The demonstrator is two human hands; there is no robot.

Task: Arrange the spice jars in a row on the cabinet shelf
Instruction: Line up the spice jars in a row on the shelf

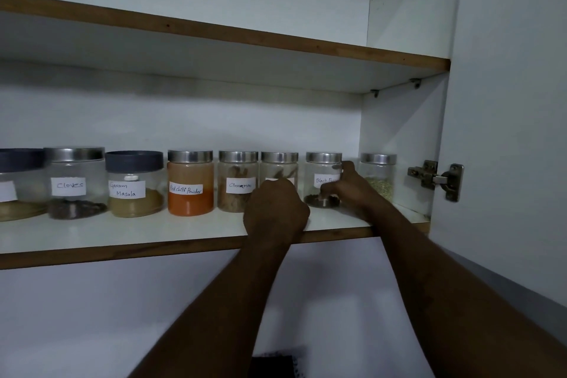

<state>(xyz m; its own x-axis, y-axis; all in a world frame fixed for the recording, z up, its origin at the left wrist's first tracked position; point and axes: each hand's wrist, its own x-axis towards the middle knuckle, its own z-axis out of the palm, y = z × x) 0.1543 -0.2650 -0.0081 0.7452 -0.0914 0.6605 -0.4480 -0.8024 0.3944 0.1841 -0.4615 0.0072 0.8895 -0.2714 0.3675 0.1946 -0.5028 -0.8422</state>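
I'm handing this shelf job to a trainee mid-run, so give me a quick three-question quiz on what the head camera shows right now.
1. True or false: the red chilli powder jar stands directly left of the cinnamon jar.
2. Which jar does the right hand touch? A) cloves jar B) black pepper jar C) garam masala jar
3. Fill in: the left hand partly hides the jar standing between the cinnamon jar and the ______ jar.

Key: 1 true. 2 B. 3 black pepper.
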